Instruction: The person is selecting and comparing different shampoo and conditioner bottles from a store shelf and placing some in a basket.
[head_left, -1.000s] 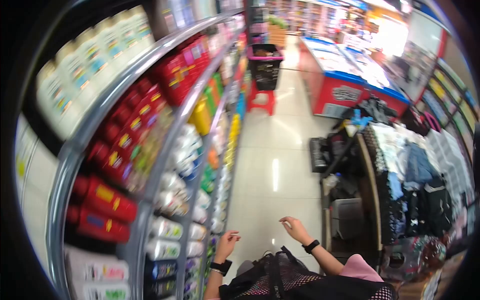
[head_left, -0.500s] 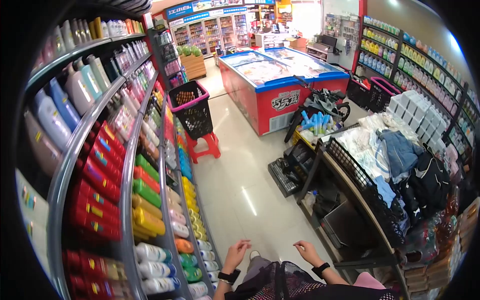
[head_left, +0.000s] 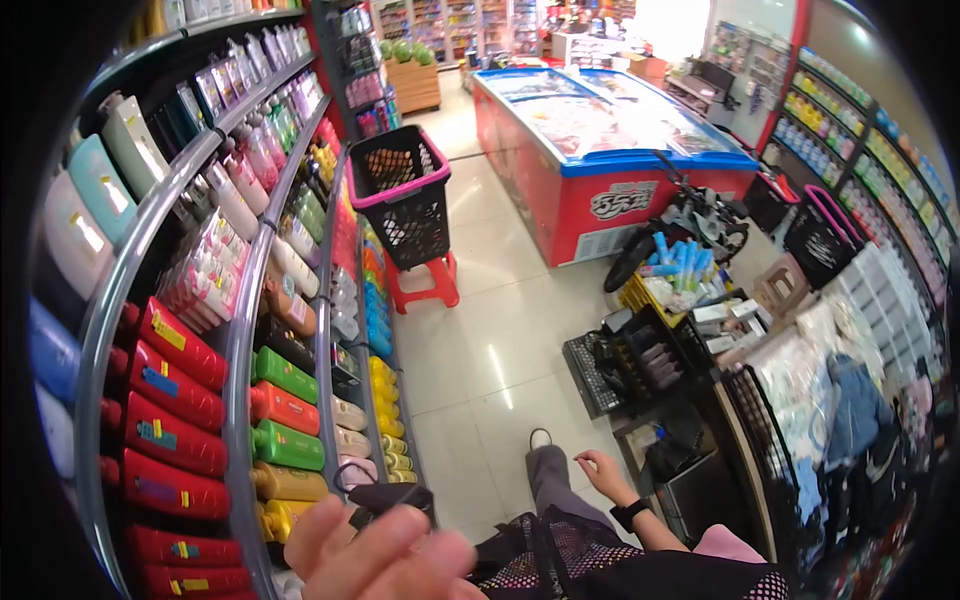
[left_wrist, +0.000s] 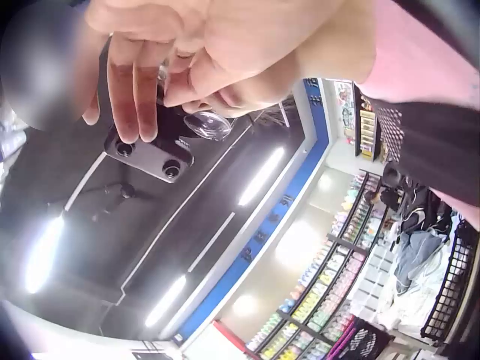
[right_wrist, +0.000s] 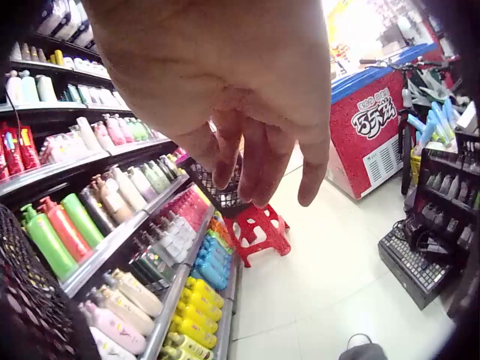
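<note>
My left hand (head_left: 385,555) is raised close to the head camera, blurred at the bottom of the head view, its fingers loosely bent. In the left wrist view its fingers overlap a dark camera unit (left_wrist: 154,161) with two lenses. Beside the fingertips is a clear lens of a pair of glasses (left_wrist: 208,126); I cannot tell whether the fingers touch it. A dark strap (head_left: 395,497) circles the left wrist. Low in front of the body, my right hand (head_left: 605,475) hangs with relaxed fingers and holds nothing. A black band (head_left: 630,514) is on that wrist.
Shelves of bottles (head_left: 180,400) line the left side. Ahead, a black basket (head_left: 400,200) sits on a red stool (head_left: 425,285). A red chest freezer (head_left: 610,205) stands beyond. To the right are a keyboard (head_left: 592,375), a bicycle (head_left: 690,210) and a table heaped with clothes (head_left: 855,400).
My left hand has risen from waist height toward the head camera. The right hand stays low. The head view has swung and moved forward along the aisle, and a foot now shows ahead.
</note>
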